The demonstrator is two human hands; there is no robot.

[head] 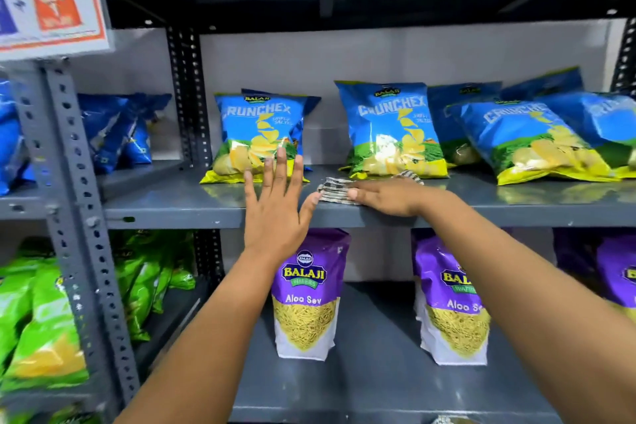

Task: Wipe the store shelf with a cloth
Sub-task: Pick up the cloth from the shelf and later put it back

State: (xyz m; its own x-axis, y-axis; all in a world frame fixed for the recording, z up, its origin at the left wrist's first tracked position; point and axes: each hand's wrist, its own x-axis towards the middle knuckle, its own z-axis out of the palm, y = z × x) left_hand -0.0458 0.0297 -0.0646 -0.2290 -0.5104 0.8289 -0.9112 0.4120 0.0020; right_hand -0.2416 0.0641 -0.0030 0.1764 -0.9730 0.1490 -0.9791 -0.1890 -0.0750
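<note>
Under right hand (385, 197), cloth (335, 190).

A single head-worn wide-angle view looks forward and slightly down from close range at the grey shelf (179, 206), both forearms reaching in from below

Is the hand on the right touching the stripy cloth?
Touching. The head view shows the right hand pressed flat on the striped cloth on the grey shelf.
</note>
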